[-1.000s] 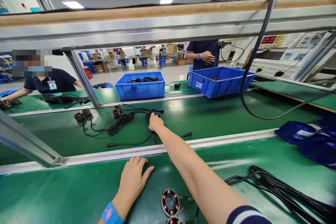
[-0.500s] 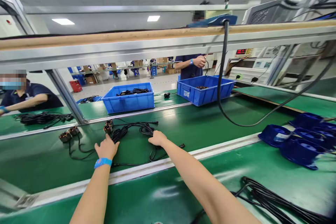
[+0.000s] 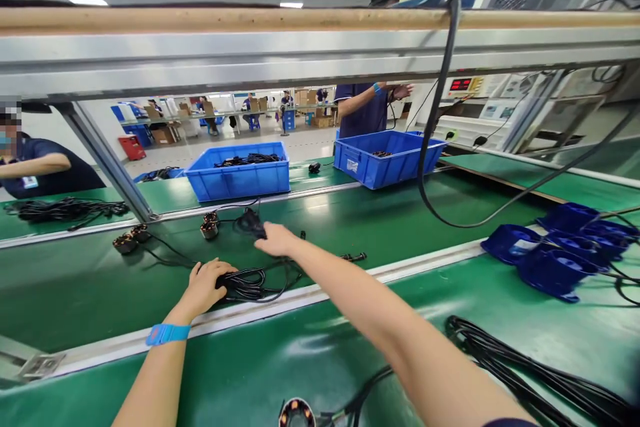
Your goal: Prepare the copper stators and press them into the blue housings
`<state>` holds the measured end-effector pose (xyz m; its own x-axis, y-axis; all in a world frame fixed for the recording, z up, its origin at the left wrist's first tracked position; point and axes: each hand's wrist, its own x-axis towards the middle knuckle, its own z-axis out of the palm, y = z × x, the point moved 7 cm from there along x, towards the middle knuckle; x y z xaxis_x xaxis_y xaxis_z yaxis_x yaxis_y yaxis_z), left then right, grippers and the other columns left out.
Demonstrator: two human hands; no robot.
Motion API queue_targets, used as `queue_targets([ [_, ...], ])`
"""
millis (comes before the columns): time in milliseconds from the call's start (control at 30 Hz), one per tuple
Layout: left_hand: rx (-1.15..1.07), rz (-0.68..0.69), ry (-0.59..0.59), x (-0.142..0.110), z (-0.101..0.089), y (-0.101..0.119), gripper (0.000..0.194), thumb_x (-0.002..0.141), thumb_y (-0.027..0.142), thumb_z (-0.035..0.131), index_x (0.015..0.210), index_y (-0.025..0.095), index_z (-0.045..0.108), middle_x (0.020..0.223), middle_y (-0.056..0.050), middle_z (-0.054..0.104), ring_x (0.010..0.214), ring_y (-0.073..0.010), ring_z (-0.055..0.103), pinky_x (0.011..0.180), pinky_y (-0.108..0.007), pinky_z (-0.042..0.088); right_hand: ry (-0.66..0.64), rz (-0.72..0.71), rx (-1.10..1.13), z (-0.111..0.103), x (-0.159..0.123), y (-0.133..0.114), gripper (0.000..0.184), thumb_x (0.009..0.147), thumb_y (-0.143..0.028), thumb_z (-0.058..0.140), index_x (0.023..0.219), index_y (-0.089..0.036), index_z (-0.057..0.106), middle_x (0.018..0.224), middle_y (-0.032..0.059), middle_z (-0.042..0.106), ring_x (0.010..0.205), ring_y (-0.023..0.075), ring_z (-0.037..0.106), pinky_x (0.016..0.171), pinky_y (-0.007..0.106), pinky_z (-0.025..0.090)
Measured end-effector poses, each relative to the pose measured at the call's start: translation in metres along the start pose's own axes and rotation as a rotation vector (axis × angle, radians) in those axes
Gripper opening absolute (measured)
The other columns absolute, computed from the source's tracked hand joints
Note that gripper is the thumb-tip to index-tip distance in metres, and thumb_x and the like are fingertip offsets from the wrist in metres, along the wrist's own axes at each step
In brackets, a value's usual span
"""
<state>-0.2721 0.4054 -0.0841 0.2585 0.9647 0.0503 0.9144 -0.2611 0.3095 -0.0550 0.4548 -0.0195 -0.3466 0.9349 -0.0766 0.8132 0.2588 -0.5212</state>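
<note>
My left hand [image 3: 206, 288], with a blue wristband, is closed round the left end of a coiled black cable [image 3: 250, 285] near the white rail. Farther back, my right hand [image 3: 276, 240] grips another bundle of black cable [image 3: 249, 221], which is smeared by motion. A copper-wound motor stator [image 3: 209, 227] lies on the green belt just left of that bundle. Two more stators [image 3: 128, 243] sit farther left, their leads running toward my left hand. One ring-shaped stator [image 3: 297, 413] shows at the bottom edge, partly cut off.
Beyond the belt stand two blue bins, a left bin [image 3: 240, 180] and a right bin [image 3: 373, 170]. Dark blue housings [image 3: 555, 270] and long black cables [image 3: 520, 367] lie at right. A hanging cable [image 3: 425, 147] loops down before me; a metal beam [image 3: 300, 63] crosses above. Co-workers are behind.
The cable bundles have come apart: my left hand has drawn one toward the white rail, while my right hand has moved back and left with the other. The view has shifted slightly.
</note>
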Motion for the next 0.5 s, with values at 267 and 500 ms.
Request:
queue_targets([
  [267,-0.364,-0.154,0.465,0.000,-0.019,-0.030,0.032,0.097,0.042,0.064,0.117,0.016,0.065,0.123,-0.009,0.067,0.115,-0.0236,0.064,0.103,-0.048,0.053,-0.106,0.061,-0.276,0.080,-0.005,-0.030,0.117,0.068,-0.057,0.085,0.159,-0.006,0.031,0.148,0.0287,0.051,0.137,0.0435,0.049,0.116,0.063,0.034],
  [500,-0.419,-0.614,0.931,-0.056,-0.029,-0.079,0.033,0.099,0.045,0.063,0.115,0.016,0.065,0.103,-0.005,0.068,0.093,-0.0187,0.067,0.091,-0.043,0.058,-0.039,0.068,-0.210,0.076,-0.009,-0.044,0.111,0.059,-0.024,0.090,0.156,-0.007,0.037,0.126,0.0266,0.066,0.120,0.0403,0.064,0.103,0.051,0.049],
])
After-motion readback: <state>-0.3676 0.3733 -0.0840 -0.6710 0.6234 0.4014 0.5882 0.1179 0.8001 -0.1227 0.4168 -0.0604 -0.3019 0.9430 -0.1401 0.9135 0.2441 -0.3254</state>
